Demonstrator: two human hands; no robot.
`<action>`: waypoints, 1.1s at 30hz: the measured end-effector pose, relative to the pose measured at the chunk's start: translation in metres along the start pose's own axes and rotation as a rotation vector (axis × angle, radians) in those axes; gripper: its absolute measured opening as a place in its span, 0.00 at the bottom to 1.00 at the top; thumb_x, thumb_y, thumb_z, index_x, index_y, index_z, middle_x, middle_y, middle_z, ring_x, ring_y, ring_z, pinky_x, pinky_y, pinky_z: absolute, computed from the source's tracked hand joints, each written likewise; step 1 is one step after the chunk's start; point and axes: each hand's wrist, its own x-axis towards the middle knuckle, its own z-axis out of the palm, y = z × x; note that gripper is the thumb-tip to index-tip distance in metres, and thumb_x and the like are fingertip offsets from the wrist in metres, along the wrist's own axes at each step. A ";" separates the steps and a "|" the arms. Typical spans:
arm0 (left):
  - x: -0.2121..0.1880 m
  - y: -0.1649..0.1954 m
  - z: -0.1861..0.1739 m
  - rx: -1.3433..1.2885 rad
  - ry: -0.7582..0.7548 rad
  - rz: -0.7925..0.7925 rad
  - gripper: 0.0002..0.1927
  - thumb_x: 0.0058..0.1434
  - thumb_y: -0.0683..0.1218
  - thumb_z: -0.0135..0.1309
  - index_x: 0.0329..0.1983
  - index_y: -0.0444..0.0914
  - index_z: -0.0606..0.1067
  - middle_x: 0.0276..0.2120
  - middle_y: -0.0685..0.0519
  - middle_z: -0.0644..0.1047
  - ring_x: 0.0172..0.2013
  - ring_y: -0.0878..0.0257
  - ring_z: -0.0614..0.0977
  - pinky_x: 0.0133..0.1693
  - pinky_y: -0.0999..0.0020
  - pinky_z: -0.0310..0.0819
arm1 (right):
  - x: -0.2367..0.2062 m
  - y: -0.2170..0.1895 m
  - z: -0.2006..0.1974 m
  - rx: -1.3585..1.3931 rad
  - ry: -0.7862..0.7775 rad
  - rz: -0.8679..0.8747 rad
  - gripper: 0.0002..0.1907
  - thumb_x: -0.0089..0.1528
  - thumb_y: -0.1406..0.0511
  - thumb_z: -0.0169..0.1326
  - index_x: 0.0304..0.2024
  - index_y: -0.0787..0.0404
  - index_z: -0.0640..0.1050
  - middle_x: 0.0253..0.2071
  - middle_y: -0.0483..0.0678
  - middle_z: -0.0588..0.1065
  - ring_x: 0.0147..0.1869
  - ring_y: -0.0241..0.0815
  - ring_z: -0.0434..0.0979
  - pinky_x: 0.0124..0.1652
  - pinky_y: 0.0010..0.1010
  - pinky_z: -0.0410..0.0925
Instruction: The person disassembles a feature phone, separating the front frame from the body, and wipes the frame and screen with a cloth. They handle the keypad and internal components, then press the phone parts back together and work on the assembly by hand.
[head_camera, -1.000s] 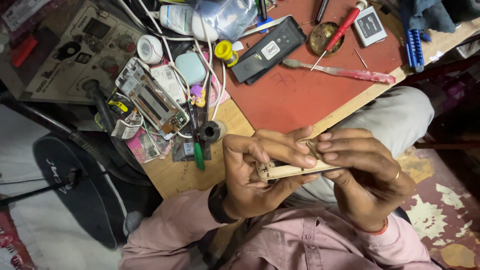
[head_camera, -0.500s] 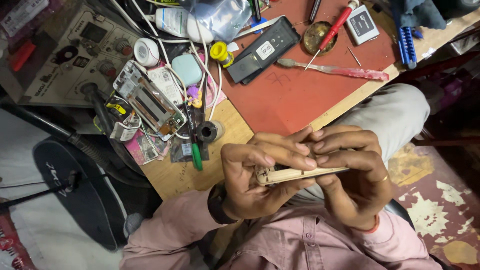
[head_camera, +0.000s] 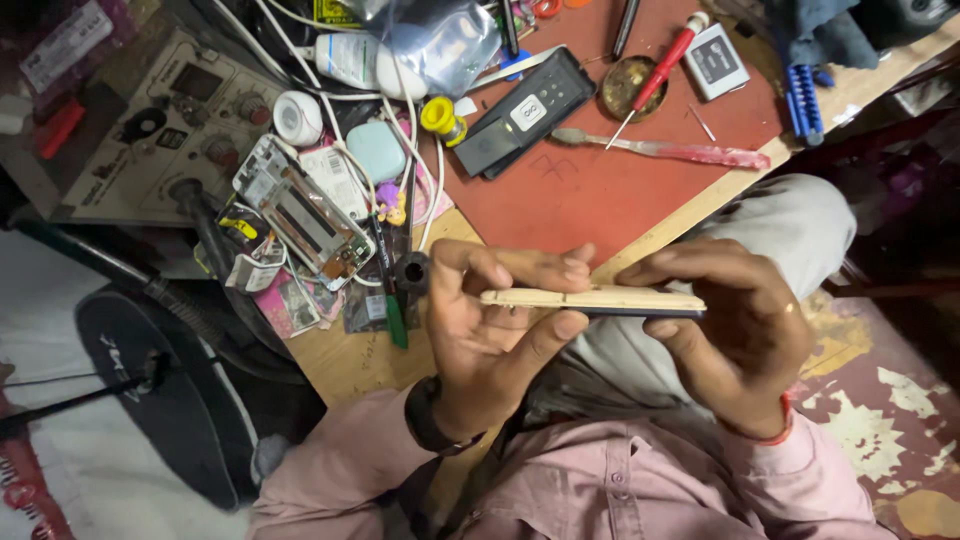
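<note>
Cluttered bench (head_camera: 640, 200) edge lies just beyond your knuckles, with open room over your lap. Your left hand (head_camera: 490, 330) and right hand (head_camera: 740, 330) pinch the phone (head_camera: 600, 300) edge-on; since earlier they've spread apart, exposing more.

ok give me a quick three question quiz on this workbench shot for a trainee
1. True or false: both hands grip the thin phone edge-on.
2. Which lies on the red mat? A) toothbrush B) hammer C) scissors
3. What does the red-handled screwdriver rest across?

Key:
1. True: the left hand and the right hand each hold an end.
2. A
3. The round brass dish.
</note>
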 end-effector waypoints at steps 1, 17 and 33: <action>0.002 0.000 -0.001 -0.019 -0.012 -0.032 0.21 0.71 0.32 0.61 0.54 0.37 0.60 0.47 0.44 0.79 0.54 0.57 0.81 0.72 0.50 0.69 | 0.002 0.000 -0.006 -0.060 -0.018 -0.022 0.16 0.66 0.66 0.61 0.49 0.71 0.73 0.45 0.55 0.78 0.49 0.44 0.81 0.49 0.29 0.74; 0.016 -0.003 -0.009 0.330 -0.211 -0.138 0.11 0.76 0.33 0.49 0.56 0.36 0.77 0.58 0.47 0.76 0.69 0.53 0.72 0.66 0.62 0.70 | 0.014 -0.013 -0.018 -0.083 -0.010 -0.193 0.14 0.51 0.72 0.68 0.38 0.70 0.79 0.39 0.55 0.79 0.44 0.49 0.81 0.44 0.33 0.76; 0.014 0.004 0.003 0.471 -0.225 -0.163 0.11 0.72 0.35 0.52 0.56 0.33 0.75 0.54 0.50 0.76 0.59 0.58 0.81 0.56 0.70 0.81 | 0.008 -0.011 -0.013 -0.129 0.157 -0.103 0.14 0.54 0.72 0.68 0.40 0.69 0.79 0.38 0.54 0.79 0.44 0.45 0.80 0.45 0.30 0.74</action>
